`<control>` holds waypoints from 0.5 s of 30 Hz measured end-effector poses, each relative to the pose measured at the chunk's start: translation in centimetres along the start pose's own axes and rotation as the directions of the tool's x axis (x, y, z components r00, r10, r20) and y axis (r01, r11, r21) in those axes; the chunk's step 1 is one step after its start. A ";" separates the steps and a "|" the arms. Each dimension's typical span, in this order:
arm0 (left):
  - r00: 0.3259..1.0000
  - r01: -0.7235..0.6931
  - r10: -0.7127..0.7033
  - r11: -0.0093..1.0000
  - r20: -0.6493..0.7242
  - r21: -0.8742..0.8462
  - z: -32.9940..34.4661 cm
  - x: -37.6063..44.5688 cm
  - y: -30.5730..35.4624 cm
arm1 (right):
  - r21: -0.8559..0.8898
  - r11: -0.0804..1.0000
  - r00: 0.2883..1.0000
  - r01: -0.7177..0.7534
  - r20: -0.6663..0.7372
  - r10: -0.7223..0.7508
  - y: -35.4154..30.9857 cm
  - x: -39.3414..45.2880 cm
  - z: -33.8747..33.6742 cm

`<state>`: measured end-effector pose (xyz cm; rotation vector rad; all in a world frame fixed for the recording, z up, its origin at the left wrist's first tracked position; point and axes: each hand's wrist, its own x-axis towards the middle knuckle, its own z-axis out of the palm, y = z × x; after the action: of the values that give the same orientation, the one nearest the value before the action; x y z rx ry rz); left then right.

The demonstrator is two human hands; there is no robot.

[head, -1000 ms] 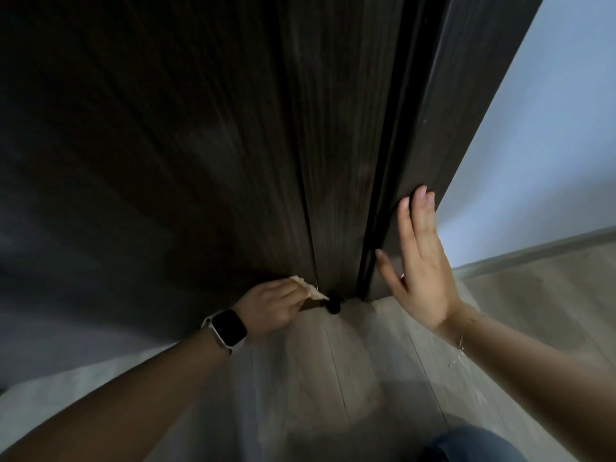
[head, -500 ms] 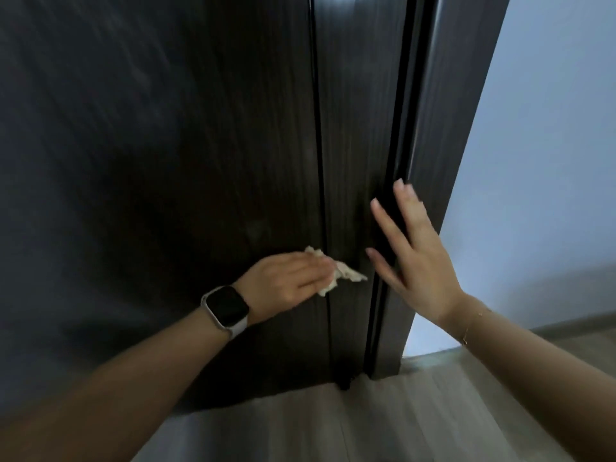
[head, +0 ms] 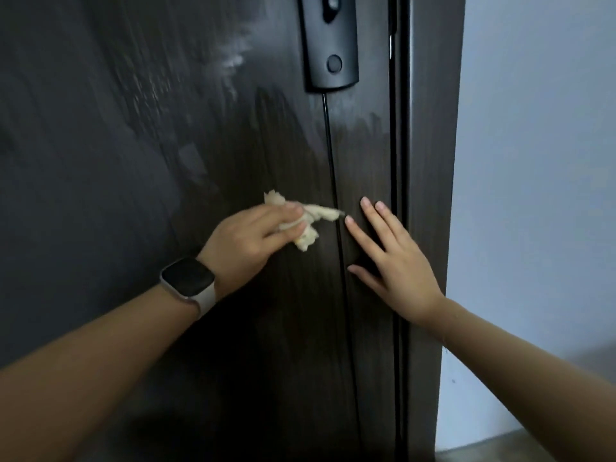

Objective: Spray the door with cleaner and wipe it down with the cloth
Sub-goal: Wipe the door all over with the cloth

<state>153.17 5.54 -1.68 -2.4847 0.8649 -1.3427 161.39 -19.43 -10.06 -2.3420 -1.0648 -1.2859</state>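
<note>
the door point(head: 233, 145) stands upright, its long axis running top to bottom of the view, leaning slightly because of the wide lens. it is dark brown with a wood grain, and pale wet streaks and smears show on its upper part, left of the lock plate point(head: 328, 41). a thin black groove point(head: 333, 181) runs down from under the plate. the cloth point(head: 308, 225) is small, crumpled and cream coloured, lying roughly sideways against the door at mid height, one tip pointing right across the groove, another sticking up above the knuckles. the left hand point(head: 246, 241) grips it, fingers curled around the wad, and presses it to the door; a watch point(head: 187, 278) sits on that wrist. the right hand point(head: 393, 258) lies flat on the door with fingers straight and spread, holding nothing, just right of the cloth's tip and between the groove and the door's edge. right of that edge stands the dark frame point(head: 433, 195), then a pale wall point(head: 540, 195). the door's broad face stretches left of the cloth, and a strip of floor point(head: 493, 450) shows at bottom right.
</note>
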 end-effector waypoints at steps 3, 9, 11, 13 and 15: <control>0.996 -0.083 0.085 0.995 -0.024 0.052 -1.9 1.0 -1.1 | 0.010 0.999 0.999 0.053 0.000 -0.053 0.6 1.4 -1.4; 0.907 0.182 -0.134 0.980 -0.399 0.085 -8.5 12.2 -6.4 | 0.080 0.994 0.986 -0.074 -0.146 0.085 0.9 7.4 -4.7; 0.861 0.217 -0.163 0.975 -0.482 0.057 -8.5 13.9 -6.6 | 0.156 0.977 0.974 -0.144 -0.151 0.168 0.6 8.0 -4.6; 0.838 0.244 -0.195 0.969 -0.510 0.031 -7.0 13.1 -5.4 | 0.177 0.973 0.975 -0.147 -0.138 0.172 0.3 7.8 -4.1; 0.890 0.158 -0.118 0.986 -0.440 0.056 -4.0 10.8 -3.4 | 0.179 0.975 0.978 -0.135 -0.133 0.160 0.3 7.5 -3.8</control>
<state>155.78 2.56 9.64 -2.2442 0.6899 -1.9908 161.78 -18.12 -1.70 -2.1219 -0.8980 -1.2397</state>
